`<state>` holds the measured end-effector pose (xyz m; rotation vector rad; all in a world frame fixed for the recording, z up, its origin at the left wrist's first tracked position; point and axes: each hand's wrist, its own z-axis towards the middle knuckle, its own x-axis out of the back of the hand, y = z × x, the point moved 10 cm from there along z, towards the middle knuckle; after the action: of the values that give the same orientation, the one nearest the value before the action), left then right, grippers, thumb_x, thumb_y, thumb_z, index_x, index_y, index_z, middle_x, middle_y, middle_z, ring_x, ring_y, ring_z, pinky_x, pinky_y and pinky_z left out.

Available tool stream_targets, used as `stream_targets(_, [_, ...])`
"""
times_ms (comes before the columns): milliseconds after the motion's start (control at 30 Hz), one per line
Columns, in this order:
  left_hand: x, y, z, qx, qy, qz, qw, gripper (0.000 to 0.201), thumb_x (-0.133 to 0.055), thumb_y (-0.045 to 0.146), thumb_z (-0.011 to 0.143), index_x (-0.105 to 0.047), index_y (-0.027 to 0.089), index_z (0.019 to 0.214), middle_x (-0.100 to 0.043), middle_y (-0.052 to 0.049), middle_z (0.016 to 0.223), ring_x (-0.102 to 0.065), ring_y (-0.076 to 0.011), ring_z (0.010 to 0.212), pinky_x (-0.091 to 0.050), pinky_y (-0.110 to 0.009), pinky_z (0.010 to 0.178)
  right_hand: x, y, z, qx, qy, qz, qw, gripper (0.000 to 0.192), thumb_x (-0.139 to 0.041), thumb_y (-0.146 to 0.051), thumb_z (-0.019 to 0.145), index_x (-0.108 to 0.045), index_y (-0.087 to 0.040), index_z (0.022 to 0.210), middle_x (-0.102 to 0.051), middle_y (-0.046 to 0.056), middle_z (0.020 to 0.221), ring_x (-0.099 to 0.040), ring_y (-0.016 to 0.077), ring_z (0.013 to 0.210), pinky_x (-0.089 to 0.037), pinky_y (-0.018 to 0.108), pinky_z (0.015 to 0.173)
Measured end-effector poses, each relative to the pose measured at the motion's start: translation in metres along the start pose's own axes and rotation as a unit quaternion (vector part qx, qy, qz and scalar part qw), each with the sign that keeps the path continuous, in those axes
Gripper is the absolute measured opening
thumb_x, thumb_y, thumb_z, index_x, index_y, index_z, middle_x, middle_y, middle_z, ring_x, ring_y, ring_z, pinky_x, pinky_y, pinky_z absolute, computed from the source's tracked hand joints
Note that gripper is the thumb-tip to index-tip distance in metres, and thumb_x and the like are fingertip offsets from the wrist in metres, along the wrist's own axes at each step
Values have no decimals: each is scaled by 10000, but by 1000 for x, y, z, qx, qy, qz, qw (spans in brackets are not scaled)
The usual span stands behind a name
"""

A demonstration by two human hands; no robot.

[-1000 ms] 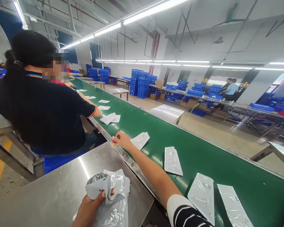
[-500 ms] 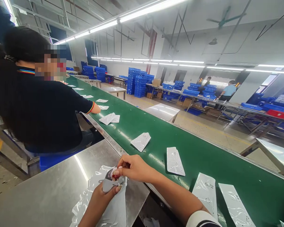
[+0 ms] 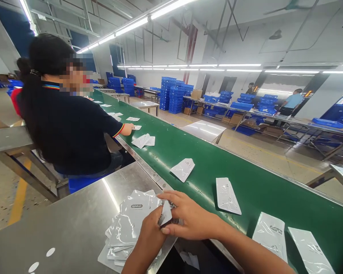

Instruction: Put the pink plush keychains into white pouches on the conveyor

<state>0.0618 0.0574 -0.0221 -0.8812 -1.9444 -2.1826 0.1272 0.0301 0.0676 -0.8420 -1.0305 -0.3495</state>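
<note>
My left hand (image 3: 152, 230) is closed around a small white plastic pouch (image 3: 166, 213) near the table's right corner. Curled over the same pouch from the right is my right hand (image 3: 194, 217), its fingers above and its thumb beneath. Much of the pouch is hidden between the two hands, and I cannot see its contents. Left of my hands lies an untidy stack of flat, glossy white pouches (image 3: 125, 224), the top one printed with dark lettering.
Beside the metal table (image 3: 82, 224) runs a green conveyor belt (image 3: 200, 190) carrying several white pouches (image 3: 228, 195). A co-worker (image 3: 74, 121) sits ahead on the left, one hand at the belt. Two white discs (image 3: 50, 252) lie on the table. Blue crates (image 3: 168, 95) stand farther off.
My right fingers were at the pouch's mouth, pinching something small, white and red; now both hands wrap the pouch. It has moved right, uncovering the stack. The view has shifted left.
</note>
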Motion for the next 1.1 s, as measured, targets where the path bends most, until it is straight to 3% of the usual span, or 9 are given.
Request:
stream_targets(100, [-12, 4, 2, 12, -47, -81, 996, 306, -589, 272, 713, -563, 195, 1008, -670, -30, 913, -603, -216, 852, -458, -289, 750, 11, 21, -13, -60, 53, 71, 994, 299, -466, -338, 888, -663, -183, 727, -575, 68, 1124, -547, 166, 1005, -436, 275, 875])
stream_targets(200, [0, 1, 9, -12, -66, -157, 985, 644, -612, 363, 731, -359, 210, 1303, -565, -82, 1239, -517, -227, 1134, -401, -313, 938, 29, 56, -32, -122, 132, 90, 980, 344, -381, -328, 923, -611, -187, 711, -601, 56, 867, -566, 137, 780, -455, 249, 705])
stream_targets(300, [48, -37, 16, 36, 43, 2, 998, 634, -501, 453, 801, -312, 199, 1350, -407, -110, 1390, -362, -253, 1279, -295, -387, 1033, 54, 111, -63, -200, 195, 47, 959, 386, -368, -426, 910, -544, -189, 661, -590, 50, 784, -543, 147, 697, -438, 261, 645])
stream_targets(400, [98, -82, 9, 141, 157, 240, 947, 643, -520, 513, 758, -428, 138, 1272, -447, -166, 1327, -366, -335, 1240, -273, -479, 999, 75, 182, -104, -324, 189, -20, 927, 404, -387, -529, 855, -571, -200, 709, -611, 41, 738, -556, 173, 660, -436, 287, 609])
stream_targets(533, [108, -103, 6, 146, 184, 324, 916, 497, -573, 442, 723, -540, 171, 1138, -570, -119, 1113, -480, -312, 1073, -337, -435, 893, 100, 251, -155, -488, 169, -156, 842, 415, -425, -529, 809, -617, -182, 932, -639, 135, 941, -605, 277, 767, -432, 367, 580])
stream_targets(600, [103, -106, 9, 133, 182, 304, 926, 384, -547, 393, 754, -566, 191, 1081, -591, -87, 1051, -510, -265, 1011, -357, -384, 856, 111, 246, -154, -470, 222, -227, 824, 453, -405, -528, 825, -594, -173, 1035, -588, 179, 1099, -582, 323, 919, -436, 394, 614])
stream_targets(700, [100, -107, 14, 123, 180, 288, 932, 308, -509, 358, 793, -568, 208, 1056, -597, -58, 1024, -526, -216, 976, -371, -332, 835, 93, 216, -116, -362, 279, -200, 867, 395, -390, -489, 855, -593, -197, 1027, -589, 129, 1125, -558, 285, 1014, -462, 381, 720])
stream_targets(867, [101, -105, 13, 104, 202, 289, 930, 419, -518, 372, 797, -496, 213, 1184, -563, -69, 1119, -506, -219, 1040, -357, -348, 895, -3, 159, -11, -186, 212, -16, 959, 311, -395, -411, 893, -585, -211, 1038, -617, 71, 1092, -577, 202, 1005, -481, 349, 839])
stream_targets(1100, [96, -103, 12, 42, 206, 318, 925, 391, -483, 365, 826, -528, 182, 1169, -577, -80, 1164, -501, -248, 1071, -380, -395, 915, -98, 108, 59, -28, 112, 26, 993, 417, -421, -407, 901, -486, -192, 1253, -515, 94, 1280, -436, 218, 1208, -319, 425, 1037])
